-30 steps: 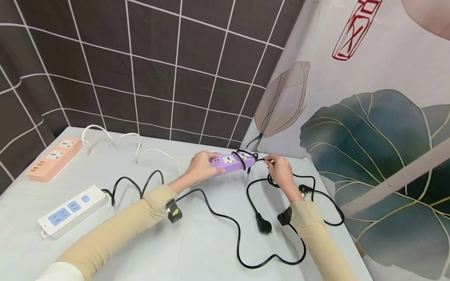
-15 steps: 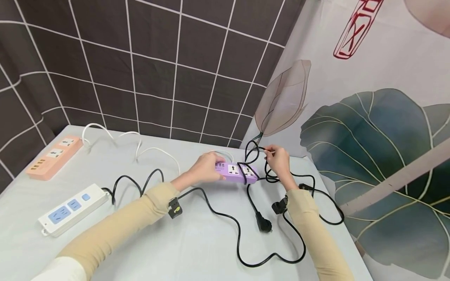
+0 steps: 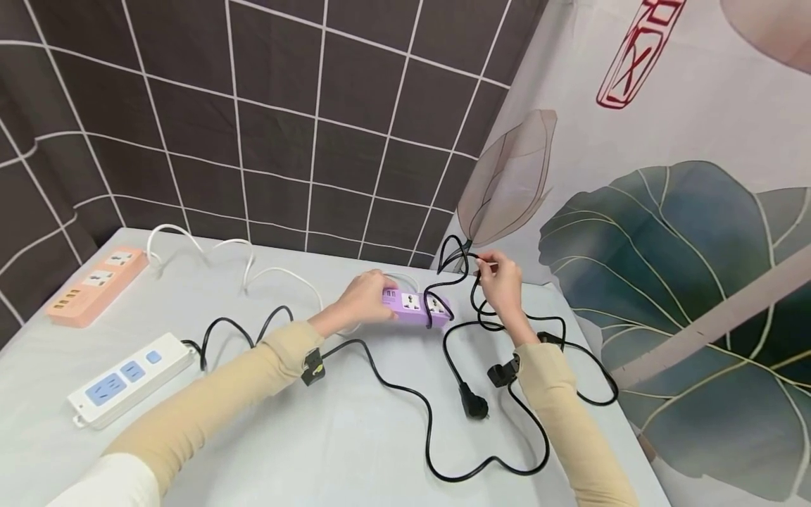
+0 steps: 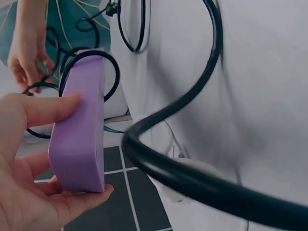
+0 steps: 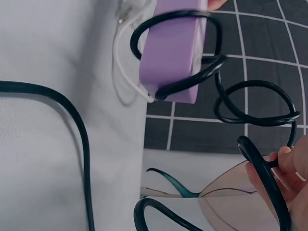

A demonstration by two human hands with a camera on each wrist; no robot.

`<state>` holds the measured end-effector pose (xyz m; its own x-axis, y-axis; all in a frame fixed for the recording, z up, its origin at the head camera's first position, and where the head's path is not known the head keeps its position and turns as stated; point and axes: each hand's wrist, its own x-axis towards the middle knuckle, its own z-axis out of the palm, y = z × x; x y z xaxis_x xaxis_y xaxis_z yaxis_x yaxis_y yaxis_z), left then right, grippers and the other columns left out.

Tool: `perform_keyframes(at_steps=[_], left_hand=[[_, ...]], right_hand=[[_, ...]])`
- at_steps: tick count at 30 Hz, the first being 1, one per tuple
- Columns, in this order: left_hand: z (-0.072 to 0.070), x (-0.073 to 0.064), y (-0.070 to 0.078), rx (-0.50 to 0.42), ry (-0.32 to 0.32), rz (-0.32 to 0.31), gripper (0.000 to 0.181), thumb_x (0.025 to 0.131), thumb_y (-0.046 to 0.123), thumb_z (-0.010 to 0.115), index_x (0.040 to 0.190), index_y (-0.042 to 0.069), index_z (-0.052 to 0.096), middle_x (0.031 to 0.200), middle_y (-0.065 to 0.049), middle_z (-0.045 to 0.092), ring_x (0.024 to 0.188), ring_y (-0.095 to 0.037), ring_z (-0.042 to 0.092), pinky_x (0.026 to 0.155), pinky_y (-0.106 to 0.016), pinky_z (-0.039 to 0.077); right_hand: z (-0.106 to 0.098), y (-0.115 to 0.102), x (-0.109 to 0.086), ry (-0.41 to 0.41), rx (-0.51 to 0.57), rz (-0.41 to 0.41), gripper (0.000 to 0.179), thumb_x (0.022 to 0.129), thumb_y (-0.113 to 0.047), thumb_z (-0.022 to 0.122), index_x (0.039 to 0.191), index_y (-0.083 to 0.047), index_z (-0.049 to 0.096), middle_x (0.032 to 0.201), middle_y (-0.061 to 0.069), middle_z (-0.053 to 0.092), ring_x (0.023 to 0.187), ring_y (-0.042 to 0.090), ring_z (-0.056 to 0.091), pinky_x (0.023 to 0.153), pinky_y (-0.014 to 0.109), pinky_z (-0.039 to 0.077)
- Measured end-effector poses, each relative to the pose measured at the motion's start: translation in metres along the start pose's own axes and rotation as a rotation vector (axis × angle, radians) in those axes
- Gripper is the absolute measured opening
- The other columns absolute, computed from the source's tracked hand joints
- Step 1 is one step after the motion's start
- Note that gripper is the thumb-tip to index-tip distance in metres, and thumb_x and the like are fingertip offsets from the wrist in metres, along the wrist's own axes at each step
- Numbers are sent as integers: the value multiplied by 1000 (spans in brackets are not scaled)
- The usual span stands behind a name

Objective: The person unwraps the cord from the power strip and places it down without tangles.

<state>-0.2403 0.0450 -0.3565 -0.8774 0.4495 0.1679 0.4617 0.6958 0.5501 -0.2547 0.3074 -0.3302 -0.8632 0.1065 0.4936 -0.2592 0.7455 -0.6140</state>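
Observation:
My left hand (image 3: 364, 299) grips the left end of a purple power strip (image 3: 415, 307), thumb on one side and fingers on the other. A black cord (image 5: 190, 83) loops loosely around the strip's right part, as the right wrist view shows. To the right of the strip, my right hand (image 3: 503, 285) pinches that cord between thumb and fingers. Slack coils stand up between the hand and the strip. In the left wrist view the purple power strip (image 4: 79, 139) is held off the table, its plain side facing the camera.
An orange power strip (image 3: 98, 285) with a white cord (image 3: 288, 271) lies at the far left. Nearer is a white power strip (image 3: 129, 380) with blue sockets. A black plug (image 3: 474, 403) lies on the pale table (image 3: 355, 436), among winding black cords.
My right hand has risen and moved away, lifting the black cord into loops above the strip's right end. The purple power strip has come down slightly and lost its upward tilt.

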Motion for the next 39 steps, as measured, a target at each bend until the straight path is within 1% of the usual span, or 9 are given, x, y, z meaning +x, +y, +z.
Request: perform_keyframes(at_steps=[7, 12, 14, 20, 29, 31, 34, 37, 39], left_hand=[[1, 5, -14, -32, 53, -102, 63, 64, 22, 83, 122, 3, 65, 112, -17, 64, 95, -27, 58, 81, -35, 47], [1, 8, -22, -70, 99, -159, 63, 66, 23, 82, 123, 1, 64, 115, -20, 64, 100, -29, 58, 85, -38, 48], [0, 7, -23, -87, 117, -187, 62, 68, 24, 82, 123, 2, 64, 115, -20, 63, 101, -30, 58, 86, -39, 48], [-4, 4, -24, -164, 166, -261, 59, 70, 25, 79, 123, 4, 64, 115, -20, 62, 101, -31, 58, 84, -39, 48], [-9, 1, -21, -293, 256, -314, 58, 73, 28, 78, 125, 6, 63, 115, -20, 62, 102, -31, 57, 86, -41, 45], [-11, 1, -21, -330, 274, -342, 57, 74, 29, 78, 125, 7, 64, 114, -19, 63, 101, -30, 58, 85, -40, 46], [-13, 2, -21, -387, 286, -385, 56, 75, 31, 78, 124, 9, 64, 114, -18, 66, 99, -29, 60, 83, -38, 46], [-15, 2, -19, -421, 273, -408, 55, 75, 31, 78, 124, 9, 64, 114, -16, 69, 99, -28, 62, 83, -37, 47], [-16, 1, -16, -444, 257, -411, 55, 75, 31, 78, 123, 8, 65, 115, -16, 69, 98, -27, 62, 82, -35, 48]], right_hand=[[-9, -8, -6, 12, 115, -26, 16, 93, -3, 58, 104, 5, 66, 99, 21, 69, 79, 33, 69, 59, 10, 51], [-12, -10, -13, 30, 207, -29, 17, 93, -2, 58, 105, 7, 65, 100, 24, 68, 80, 36, 68, 61, 14, 53], [-13, -9, -16, 39, 216, -24, 17, 93, -3, 58, 105, 7, 65, 100, 24, 67, 79, 30, 68, 62, 13, 53], [-20, -4, -24, 52, 221, -30, 17, 93, -4, 59, 104, 8, 65, 96, 23, 66, 72, -1, 60, 63, 11, 52], [-36, 12, -34, 54, 154, -58, 15, 93, -3, 58, 103, 5, 66, 95, 22, 68, 70, -9, 58, 61, 11, 52], [-38, 17, -35, 63, 124, -66, 14, 93, -3, 59, 101, 4, 67, 93, 21, 69, 69, -6, 59, 60, 10, 51], [-39, 24, -37, 69, 64, -96, 12, 91, -1, 61, 98, 4, 68, 90, 20, 70, 68, 10, 65, 58, 7, 48], [-38, 32, -38, 63, -25, -141, 11, 89, 0, 63, 97, 3, 70, 88, 20, 72, 68, 27, 68, 53, 5, 43], [-36, 38, -37, 53, -88, -166, 11, 89, 1, 63, 96, 3, 71, 88, 20, 73, 69, 31, 68, 51, 5, 39]])
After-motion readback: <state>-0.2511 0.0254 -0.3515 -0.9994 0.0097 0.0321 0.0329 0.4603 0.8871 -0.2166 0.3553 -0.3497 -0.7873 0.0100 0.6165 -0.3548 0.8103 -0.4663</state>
